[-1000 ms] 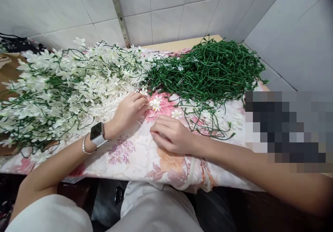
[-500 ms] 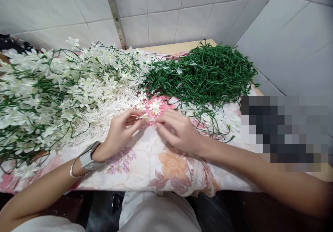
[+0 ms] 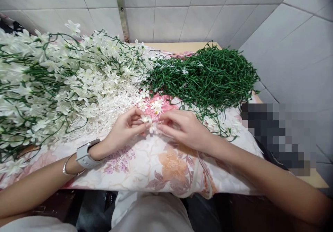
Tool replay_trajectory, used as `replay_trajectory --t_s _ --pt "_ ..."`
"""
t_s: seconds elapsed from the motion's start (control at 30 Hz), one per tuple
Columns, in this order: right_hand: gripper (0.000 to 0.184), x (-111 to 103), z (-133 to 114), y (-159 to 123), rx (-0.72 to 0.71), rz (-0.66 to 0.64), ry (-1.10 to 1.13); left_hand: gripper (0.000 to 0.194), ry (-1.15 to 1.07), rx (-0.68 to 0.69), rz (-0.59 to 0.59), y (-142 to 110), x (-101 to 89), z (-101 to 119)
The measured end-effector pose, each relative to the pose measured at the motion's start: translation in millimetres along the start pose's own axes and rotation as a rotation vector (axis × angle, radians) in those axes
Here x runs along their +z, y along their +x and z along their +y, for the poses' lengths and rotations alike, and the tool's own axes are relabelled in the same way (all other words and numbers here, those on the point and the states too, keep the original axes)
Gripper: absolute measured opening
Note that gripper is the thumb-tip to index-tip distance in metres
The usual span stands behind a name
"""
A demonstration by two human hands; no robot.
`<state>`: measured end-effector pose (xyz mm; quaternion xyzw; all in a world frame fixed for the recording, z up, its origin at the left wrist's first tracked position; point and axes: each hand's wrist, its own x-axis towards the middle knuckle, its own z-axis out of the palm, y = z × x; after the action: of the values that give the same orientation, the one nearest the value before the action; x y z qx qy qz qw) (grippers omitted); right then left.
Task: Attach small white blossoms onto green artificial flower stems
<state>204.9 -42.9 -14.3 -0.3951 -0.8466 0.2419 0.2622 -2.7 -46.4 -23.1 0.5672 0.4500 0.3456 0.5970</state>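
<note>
at the back, pale tiled wall [image 3: 171,23]; in front, table [image 3: 192,46] spread with floral cloth [image 3: 145,166]. across the left, broad heap of white artificial flowers [image 3: 85,75] on green stalks, with a fringe of pale filaments [image 3: 96,117] toward the near side. to the right, meeting the heap, dense bundle of green stems [image 3: 213,75]. at front centre, left hand [image 3: 125,129], thumb and fingers pinched on small blossoms; facing it, right hand [image 3: 184,129], fingers curled in close to the same blossoms, grip or mere touch impossible to tell. just beyond the fingertips, on the cloth, a few loose blossoms [image 3: 156,105]. between the hands, low over the cloth, the small blossoms [image 3: 146,118]. by judgement, step in hand: fine fingertip handling of the small blossoms, perhaps separating or aligning petals. by judgement, called for next: firm left pinch, light right fingertips, no crushing of petals.
</note>
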Motion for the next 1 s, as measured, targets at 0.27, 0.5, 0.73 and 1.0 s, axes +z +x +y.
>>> replay_trajectory --t_s 0.27,0.5,0.73,1.0 --pt "0.013 7.5 -10.1 -5.7 0.212 -0.152 0.289 0.021 0.013 -0.050 -0.062 -0.1 0.2 -6.1" --pt "0.023 -10.4 -1.0 -1.9 0.121 0.037 -0.009 0.017 0.145 0.021 0.024 -3.6 -0.8 -4.1" --pt "0.030 -59.0 15.3 2.2 0.163 0.269 -0.211 0.012 0.230 0.096 0.001 -5.1 -3.3 -10.4" --pt "0.011 -42.0 21.6 4.3 0.067 -0.156 -0.222 0.005 0.252 0.167 -0.024 -2.8 -3.0 -10.4"
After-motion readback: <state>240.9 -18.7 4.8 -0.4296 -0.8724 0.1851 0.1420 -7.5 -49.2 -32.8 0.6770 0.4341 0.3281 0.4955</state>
